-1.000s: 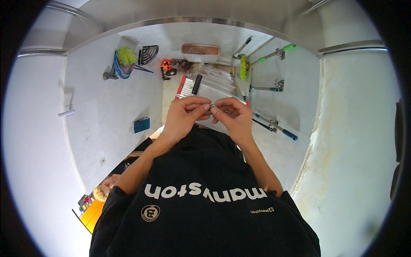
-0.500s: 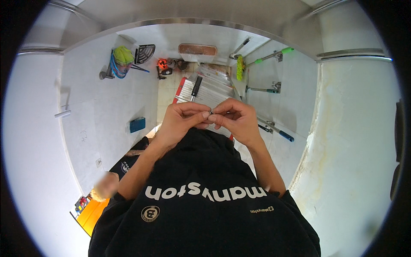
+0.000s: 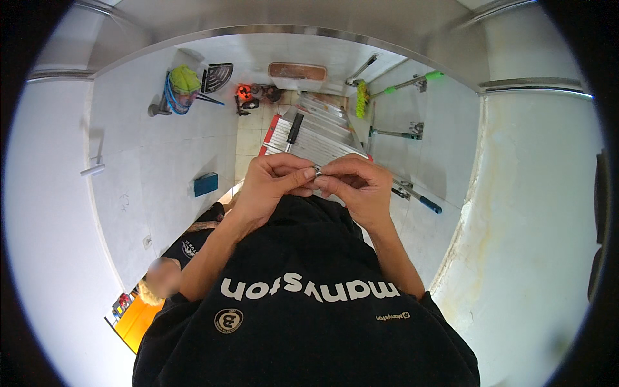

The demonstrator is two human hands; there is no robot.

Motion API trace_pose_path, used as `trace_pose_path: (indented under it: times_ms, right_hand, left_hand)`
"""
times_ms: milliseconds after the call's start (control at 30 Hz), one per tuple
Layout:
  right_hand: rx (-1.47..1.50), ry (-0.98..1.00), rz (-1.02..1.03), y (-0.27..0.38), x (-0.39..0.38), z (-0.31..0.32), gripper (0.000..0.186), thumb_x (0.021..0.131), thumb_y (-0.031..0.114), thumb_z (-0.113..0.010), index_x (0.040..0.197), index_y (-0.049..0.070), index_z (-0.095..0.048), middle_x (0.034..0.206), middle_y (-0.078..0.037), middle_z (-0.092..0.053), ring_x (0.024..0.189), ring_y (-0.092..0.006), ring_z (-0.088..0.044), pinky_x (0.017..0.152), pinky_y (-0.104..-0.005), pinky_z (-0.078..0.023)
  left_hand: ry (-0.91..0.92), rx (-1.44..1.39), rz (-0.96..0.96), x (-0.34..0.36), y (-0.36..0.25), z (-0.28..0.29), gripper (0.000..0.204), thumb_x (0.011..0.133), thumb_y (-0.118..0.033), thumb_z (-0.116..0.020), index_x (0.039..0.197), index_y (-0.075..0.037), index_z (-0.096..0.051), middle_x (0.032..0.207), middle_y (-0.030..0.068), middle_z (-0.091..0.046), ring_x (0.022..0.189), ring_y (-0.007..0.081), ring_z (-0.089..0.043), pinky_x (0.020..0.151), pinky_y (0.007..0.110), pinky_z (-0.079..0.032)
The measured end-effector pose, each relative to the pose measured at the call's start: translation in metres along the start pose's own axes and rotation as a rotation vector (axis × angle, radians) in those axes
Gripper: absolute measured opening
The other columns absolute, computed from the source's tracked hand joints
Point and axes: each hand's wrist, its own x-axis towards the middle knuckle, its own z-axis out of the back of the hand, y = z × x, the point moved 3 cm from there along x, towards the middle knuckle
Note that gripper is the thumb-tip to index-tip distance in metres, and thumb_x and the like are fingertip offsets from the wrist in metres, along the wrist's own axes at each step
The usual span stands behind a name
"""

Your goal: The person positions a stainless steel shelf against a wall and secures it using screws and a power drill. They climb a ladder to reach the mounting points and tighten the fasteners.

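In front of my chest, my left hand point(image 3: 271, 187) and my right hand point(image 3: 362, 188) meet, thumbs and fingertips pinched together. Between them they hold a small shiny metal piece point(image 3: 318, 172), too small and too covered by the fingers to name. Just beyond the hands lies the ribbed top of a stepladder point(image 3: 322, 143) with red edges. On its left part rests a black-handled tool with a thin metal shaft, like a screwdriver point(image 3: 294, 129), apart from my hands.
Mops and brushes with green and blue handles point(image 3: 422, 200) hang on the right wall. A net-like bag point(image 3: 183, 84), a corner shelf point(image 3: 217, 77) and a blue box point(image 3: 206, 184) are on the left wall. A person point(image 3: 184, 245) is below left; a metal edge point(image 3: 296, 29) curves ahead.
My right hand has turned slightly, its fingers shifting around the metal piece, which shows a bit more. My left hand stays nearly still. The tool on the ladder has not moved.
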Motion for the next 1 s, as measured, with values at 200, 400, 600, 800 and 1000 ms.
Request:
trace_pose_path:
  times_ms: [200,400,600,800,1000]
  right_hand:
    - [-0.254,0.004,0.113,-0.004,-0.002,0.001,0.02,0.084,0.006,-0.088,0.102,0.003,-0.081,0.099,-0.011,-0.076,0.08,-0.0175,-0.075,0.067,-0.0281,-0.061]
    - [-0.894,0.146,0.674,0.017,-0.003,-0.026,0.022,0.083,0.012,-0.088,0.105,0.013,-0.082,0.1,-0.007,-0.077,0.085,-0.0253,-0.075,0.074,-0.0359,-0.062]
    - [-1.092,0.335,0.75,0.027,0.024,-0.061,0.02,0.094,0.014,-0.075,0.113,0.007,-0.074,0.107,-0.012,-0.077,0.094,-0.0285,-0.076,0.077,-0.0385,-0.063]
    - [-1.144,0.514,0.56,0.008,0.05,-0.079,0.018,0.101,0.015,-0.066,0.117,0.008,-0.071,0.105,-0.015,-0.076,0.095,-0.0308,-0.076,0.077,-0.0386,-0.063]
    - [-0.73,0.406,-0.184,-0.021,0.087,-0.061,0.024,0.094,0.019,-0.079,0.114,0.005,-0.079,0.107,-0.013,-0.08,0.096,-0.0242,-0.078,0.087,-0.0393,-0.061]
  left_hand:
    - [0.063,-0.124,0.023,-0.007,0.002,0.002,0.019,0.098,-0.011,-0.078,0.114,0.0,-0.076,0.107,0.0112,-0.079,0.097,0.0197,-0.077,0.081,0.03,-0.065]
    - [0.204,-0.391,0.114,-0.018,0.036,0.029,0.02,0.1,-0.014,-0.076,0.118,-0.006,-0.075,0.113,0.0069,-0.077,0.1,0.0147,-0.073,0.084,0.029,-0.06]
    - [0.07,-0.542,0.179,-0.019,0.034,0.04,0.024,0.106,-0.032,-0.069,0.124,-0.016,-0.071,0.124,-0.0017,-0.07,0.12,0.0128,-0.061,0.096,0.034,-0.046]
    - [-0.128,-0.612,0.152,-0.021,0.031,0.052,0.032,0.106,-0.031,-0.066,0.133,-0.013,-0.067,0.131,0.0044,-0.068,0.121,0.0193,-0.062,0.103,0.037,-0.046]
    - [-0.014,-0.408,0.03,-0.027,0.028,0.083,0.042,0.109,-0.029,-0.058,0.145,-0.008,-0.059,0.137,0.0105,-0.065,0.121,0.0225,-0.065,0.098,0.043,-0.056]
